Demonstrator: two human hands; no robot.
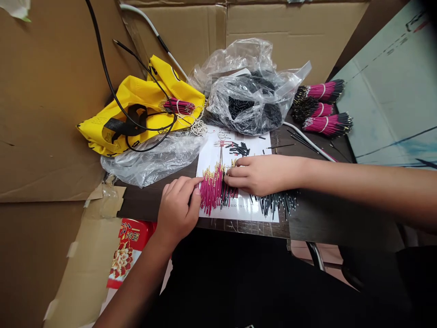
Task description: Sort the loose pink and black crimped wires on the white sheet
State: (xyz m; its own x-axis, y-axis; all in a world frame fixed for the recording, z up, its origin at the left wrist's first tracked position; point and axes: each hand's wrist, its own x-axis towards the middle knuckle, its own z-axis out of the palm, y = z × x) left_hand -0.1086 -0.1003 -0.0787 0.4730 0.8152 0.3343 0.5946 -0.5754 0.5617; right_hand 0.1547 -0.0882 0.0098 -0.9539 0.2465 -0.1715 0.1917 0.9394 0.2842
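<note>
My left hand (180, 205) lies at the left end of a row of pink wires with gold tips (210, 189), its index finger and thumb at their edge; the fingers are bent and close together. My right hand (251, 175) reaches in from the right over the middle of the row, with its fingertips together at the black wires beside the pink ones. What it pinches, if anything, is hidden. More black wires (278, 202) fan out below the right hand. Short black tubes (240, 149) lie just above it on a white printed sheet (261, 216).
Behind are a yellow bag (126, 95) with a black cable, a clear plastic bag of black pieces (249, 102) and banded pink wire bundles (326, 125). Cardboard walls (273, 27) stand behind and at left. A red package (128, 250) sits below the table.
</note>
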